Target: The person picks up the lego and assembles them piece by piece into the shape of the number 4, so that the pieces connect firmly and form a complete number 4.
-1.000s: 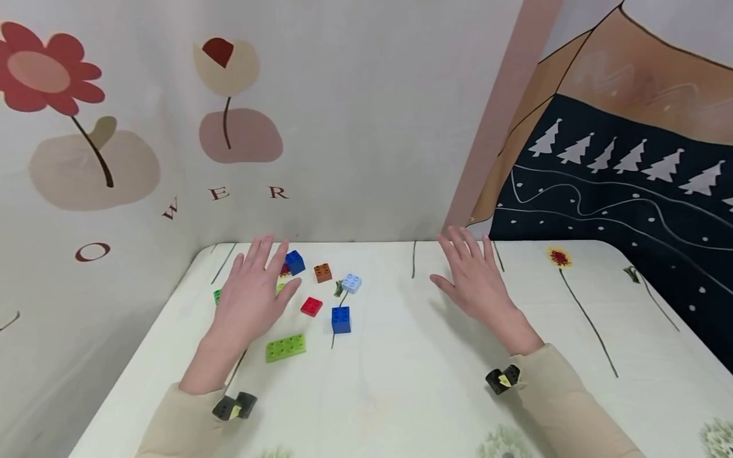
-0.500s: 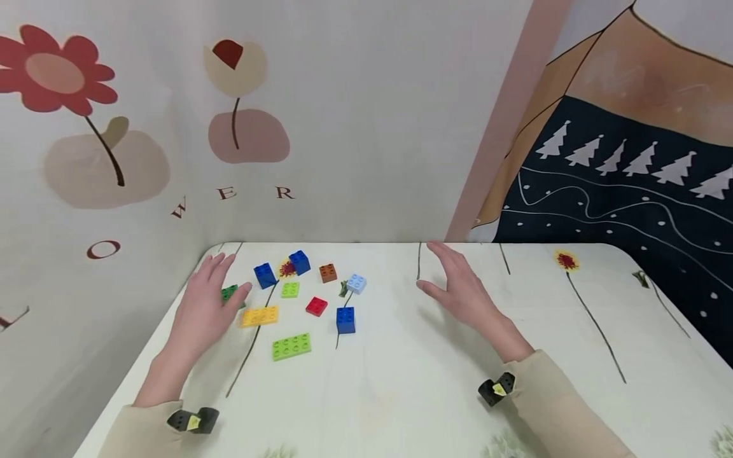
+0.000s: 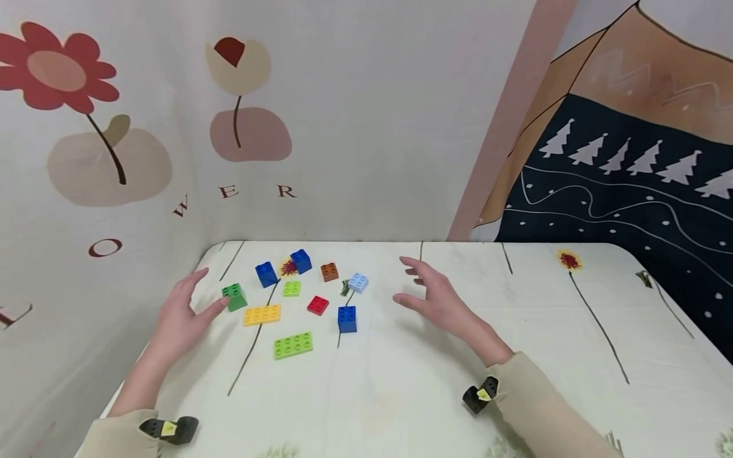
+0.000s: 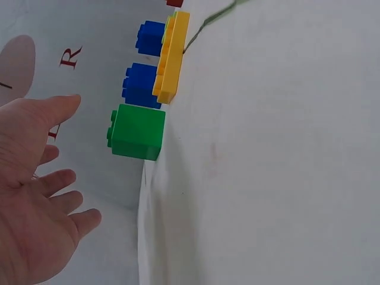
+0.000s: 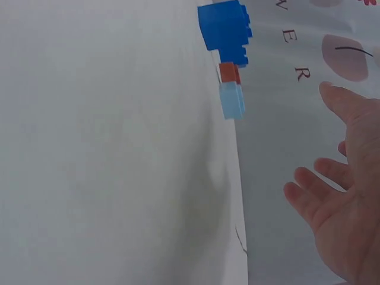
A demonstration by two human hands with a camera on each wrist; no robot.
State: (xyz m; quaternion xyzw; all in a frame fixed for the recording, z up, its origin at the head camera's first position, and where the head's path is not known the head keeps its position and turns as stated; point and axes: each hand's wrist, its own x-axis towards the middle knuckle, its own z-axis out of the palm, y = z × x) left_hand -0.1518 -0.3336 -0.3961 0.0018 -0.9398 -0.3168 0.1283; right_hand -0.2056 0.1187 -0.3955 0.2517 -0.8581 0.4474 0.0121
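My left hand [image 3: 182, 319] is at the left of the bricks, thumb and fingers spread apart, holding nothing. Its thumb is nearest the green brick [image 3: 234, 297]; the left wrist view shows a gap between them. Beside that brick lie a yellow brick [image 3: 262, 315] and a blue brick [image 3: 266, 274]. Over the middle of the table my right hand [image 3: 441, 304] hovers with loosely bent fingers and nothing in its grasp. Left of it are a light blue brick [image 3: 357, 282] and a tall blue brick [image 3: 347, 319].
A red brick [image 3: 317, 305], a brown brick [image 3: 329, 271], another blue brick [image 3: 300, 261], a small lime brick [image 3: 292, 289] and a long lime brick [image 3: 293, 345] also lie on the white flower-print cloth [image 3: 395, 388]. Printed curtain [image 3: 366, 127] hangs behind the table.
My left hand has moved left and down off the bricks, uncovering the yellow, green and blue ones. My right hand has shifted left and lower, its fingers bending more.
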